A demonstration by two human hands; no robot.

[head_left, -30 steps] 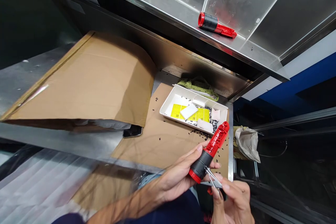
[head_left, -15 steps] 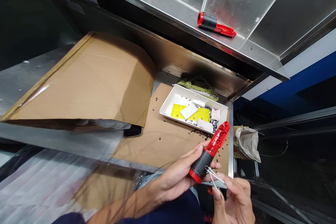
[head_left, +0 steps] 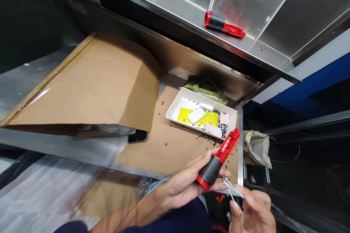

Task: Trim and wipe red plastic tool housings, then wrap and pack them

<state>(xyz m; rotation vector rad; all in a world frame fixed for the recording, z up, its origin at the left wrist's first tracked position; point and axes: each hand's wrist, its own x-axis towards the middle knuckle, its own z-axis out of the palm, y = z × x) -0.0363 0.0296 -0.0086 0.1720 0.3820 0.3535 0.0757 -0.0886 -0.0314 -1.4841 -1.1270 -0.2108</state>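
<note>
My left hand [head_left: 188, 176] is wrapped round a red-and-black plastic housing [head_left: 212, 169], whose open red end points up and to the right. Between the thumb and fingers of my right hand [head_left: 253, 207] is a pair of metal tweezers [head_left: 232, 187]. Their tips lie just right of the housing's black sleeve, near my left fingertips; whether they pinch anything is too small to tell. Beyond the housing, a white tray [head_left: 175, 114] holds yellow labels, pale foam-like pieces and many small black bits. More black bits are scattered on the cardboard sheet [head_left: 153, 156].
A second red-and-black housing [head_left: 217, 22] lies on the metal shelf [head_left: 175, 9] above. A large cardboard box [head_left: 109, 80] takes up the left side of the bench. Behind the tray sits a green patterned pouch [head_left: 205, 91]. A paper bag [head_left: 258, 145] hangs past the bench's right edge.
My right hand has drawn the tweezers right and slightly down, so their tips have come off the black sleeve. My left hand and the housing have stayed almost still.
</note>
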